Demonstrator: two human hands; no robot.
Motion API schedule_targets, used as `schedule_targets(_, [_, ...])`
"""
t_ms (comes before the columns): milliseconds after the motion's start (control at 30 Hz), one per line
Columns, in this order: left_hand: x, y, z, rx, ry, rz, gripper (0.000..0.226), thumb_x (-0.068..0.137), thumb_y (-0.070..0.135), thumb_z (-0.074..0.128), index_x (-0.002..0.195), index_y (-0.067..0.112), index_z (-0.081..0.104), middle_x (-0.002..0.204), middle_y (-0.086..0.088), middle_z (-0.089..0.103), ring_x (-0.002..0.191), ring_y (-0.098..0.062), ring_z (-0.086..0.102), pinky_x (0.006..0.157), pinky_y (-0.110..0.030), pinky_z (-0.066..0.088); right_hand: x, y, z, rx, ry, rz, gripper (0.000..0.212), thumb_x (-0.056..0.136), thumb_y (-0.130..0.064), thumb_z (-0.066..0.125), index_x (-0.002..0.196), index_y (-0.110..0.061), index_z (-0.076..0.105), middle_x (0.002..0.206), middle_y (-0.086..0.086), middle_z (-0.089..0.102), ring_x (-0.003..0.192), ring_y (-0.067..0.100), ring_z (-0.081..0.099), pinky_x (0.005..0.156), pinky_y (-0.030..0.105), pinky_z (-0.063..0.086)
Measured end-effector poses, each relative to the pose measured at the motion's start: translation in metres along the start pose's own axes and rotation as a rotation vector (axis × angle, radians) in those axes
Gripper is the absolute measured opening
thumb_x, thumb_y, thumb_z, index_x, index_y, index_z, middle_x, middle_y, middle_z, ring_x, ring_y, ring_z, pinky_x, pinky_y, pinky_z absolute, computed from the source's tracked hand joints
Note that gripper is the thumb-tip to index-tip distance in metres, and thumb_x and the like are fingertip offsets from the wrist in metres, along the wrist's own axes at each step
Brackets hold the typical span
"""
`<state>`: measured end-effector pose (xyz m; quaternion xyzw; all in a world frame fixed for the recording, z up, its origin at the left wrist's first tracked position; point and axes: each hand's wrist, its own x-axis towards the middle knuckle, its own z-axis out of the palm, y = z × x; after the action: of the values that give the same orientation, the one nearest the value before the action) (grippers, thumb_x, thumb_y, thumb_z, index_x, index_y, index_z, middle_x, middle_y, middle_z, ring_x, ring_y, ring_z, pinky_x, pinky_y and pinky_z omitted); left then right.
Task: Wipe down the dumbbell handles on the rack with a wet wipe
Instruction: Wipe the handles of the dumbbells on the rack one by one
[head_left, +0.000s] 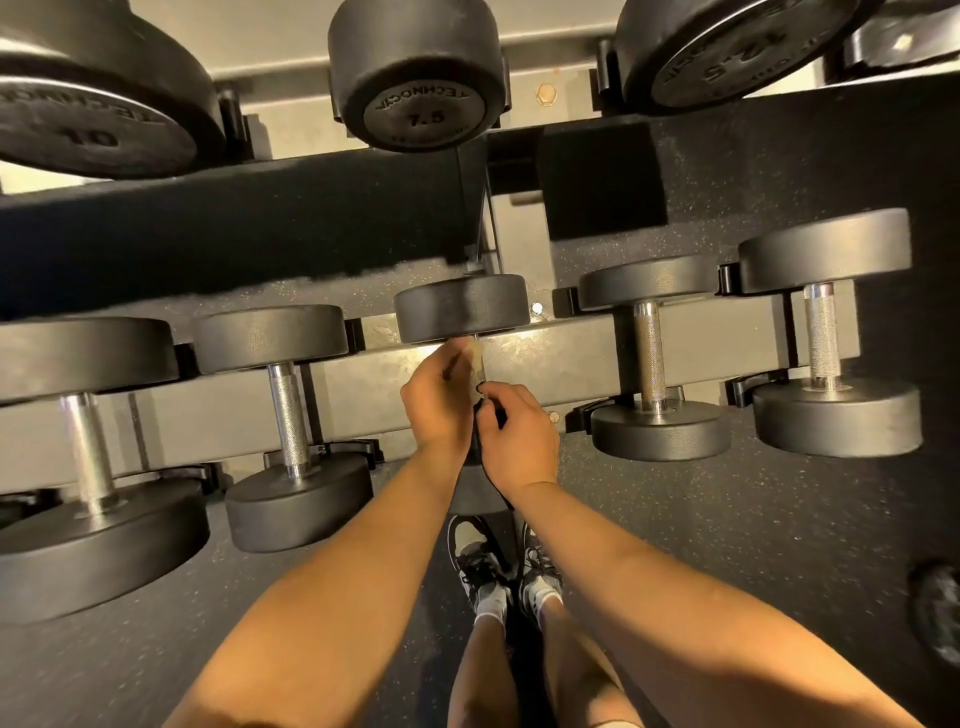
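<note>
The middle dumbbell (461, 307) lies on the lower rack rail (561, 353). A thin pale wet wipe (475, 359) is wrapped on its knurled handle. My left hand (435, 397) curls round the handle and the wipe from the left. My right hand (514, 434) pinches the near end of the handle just below the wipe. Both hands hide most of the handle and the near head. Bare metal handles show on the neighbouring dumbbells: one to the left (287, 415), one to the right (649, 356) and one at the far right (823, 332).
An upper rack tier carries larger dumbbells marked 10 (93, 130) and 7.5 (423, 117) overhead. A big dumbbell (88, 452) sits far left. My shoes (480, 561) stand on the speckled rubber floor (753, 519) beneath the rack.
</note>
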<state>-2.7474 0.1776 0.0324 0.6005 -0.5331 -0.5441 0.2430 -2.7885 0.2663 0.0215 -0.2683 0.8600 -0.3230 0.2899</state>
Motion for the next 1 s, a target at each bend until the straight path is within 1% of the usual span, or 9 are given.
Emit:
schedule_targets(67, [-0.009, -0.007, -0.006, 0.012, -0.063, 0.023, 0.021, 0.096, 0.009, 0.067, 0.102, 0.028, 0.075, 0.097, 0.019, 0.072, 0.095, 0.002, 0.067, 0.089, -0.010, 0.047, -0.001, -0.002, -0.001, 0.000, -0.012, 0.009, 0.026, 0.098, -0.023, 0.053, 0.120, -0.026, 0.067, 0.121, -0.005, 0.064, 0.101, 0.025, 0.065, 0.085, 0.044, 0.054])
schedule_targets(200, [-0.020, -0.022, -0.023, 0.236, -0.148, 0.134, 0.020, 0.097, 0.011, 0.066, 0.114, 0.016, 0.077, 0.115, 0.004, 0.074, 0.105, -0.006, 0.067, 0.094, -0.011, 0.047, -0.001, -0.005, -0.004, -0.010, -0.022, 0.018, 0.022, 0.098, -0.024, 0.052, 0.114, -0.027, 0.067, 0.117, -0.006, 0.063, 0.096, 0.024, 0.064, 0.081, 0.044, 0.054])
schedule_targets(300, [-0.009, -0.017, -0.022, 0.287, -0.070, 0.230, 0.019, 0.096, 0.002, 0.064, 0.111, 0.007, 0.076, 0.109, 0.004, 0.072, 0.096, -0.001, 0.065, 0.086, -0.002, 0.042, -0.002, -0.004, -0.003, 0.001, -0.019, 0.009, 0.023, 0.098, -0.024, 0.053, 0.117, -0.026, 0.067, 0.118, -0.005, 0.063, 0.097, 0.024, 0.064, 0.081, 0.044, 0.055])
schedule_targets(400, [0.000, -0.010, -0.013, 0.277, 0.027, 0.256, 0.017, 0.096, -0.008, 0.055, 0.100, -0.003, 0.071, 0.093, -0.004, 0.072, 0.085, -0.004, 0.065, 0.084, -0.013, 0.049, -0.001, -0.002, -0.002, 0.015, -0.005, 0.011, 0.025, 0.098, -0.023, 0.054, 0.119, -0.026, 0.066, 0.119, -0.005, 0.064, 0.098, 0.024, 0.064, 0.083, 0.044, 0.055])
schedule_targets(467, [-0.005, -0.011, -0.014, 0.295, -0.006, 0.249, 0.021, 0.097, -0.008, 0.053, 0.101, 0.003, 0.071, 0.092, 0.002, 0.071, 0.086, -0.002, 0.064, 0.087, -0.017, 0.049, -0.002, -0.002, -0.002, 0.020, 0.012, 0.015, 0.025, 0.099, -0.024, 0.053, 0.120, -0.026, 0.065, 0.118, -0.006, 0.066, 0.099, 0.023, 0.064, 0.083, 0.044, 0.055])
schedule_targets(600, [-0.030, -0.028, -0.025, 0.287, -0.152, 0.153, 0.017, 0.100, 0.021, 0.065, 0.111, 0.018, 0.077, 0.109, 0.006, 0.075, 0.091, 0.019, 0.060, 0.086, -0.005, 0.043, -0.002, -0.003, -0.003, 0.028, 0.031, 0.021, 0.019, 0.100, -0.026, 0.051, 0.113, -0.028, 0.065, 0.110, -0.007, 0.068, 0.090, 0.020, 0.064, 0.078, 0.043, 0.055])
schedule_targets(733, [-0.022, -0.022, -0.030, 0.235, -0.158, 0.107, 0.019, 0.099, 0.014, 0.063, 0.113, 0.016, 0.077, 0.109, 0.005, 0.075, 0.095, 0.000, 0.066, 0.082, -0.001, 0.041, -0.002, -0.002, -0.002, 0.055, 0.038, 0.030, 0.017, 0.100, -0.025, 0.052, 0.110, -0.028, 0.066, 0.106, -0.007, 0.068, 0.089, 0.019, 0.064, 0.076, 0.043, 0.056])
schedule_targets(833, [-0.003, -0.006, -0.021, 0.189, -0.109, 0.222, 0.020, 0.099, 0.006, 0.061, 0.112, 0.010, 0.076, 0.104, 0.008, 0.070, 0.097, 0.002, 0.062, 0.083, -0.002, 0.041, -0.002, 0.001, 0.000, 0.077, 0.058, 0.016, 0.018, 0.099, -0.023, 0.053, 0.112, -0.027, 0.066, 0.107, -0.006, 0.068, 0.091, 0.020, 0.065, 0.078, 0.044, 0.056])
schedule_targets(1000, [-0.012, -0.012, -0.016, 0.204, -0.121, 0.120, 0.022, 0.100, 0.010, 0.060, 0.114, 0.016, 0.076, 0.104, 0.011, 0.072, 0.096, -0.001, 0.064, 0.083, -0.002, 0.042, -0.001, 0.001, -0.003, 0.111, 0.070, 0.022, 0.021, 0.099, -0.017, 0.052, 0.113, -0.023, 0.067, 0.108, -0.003, 0.069, 0.094, 0.022, 0.064, 0.080, 0.043, 0.055])
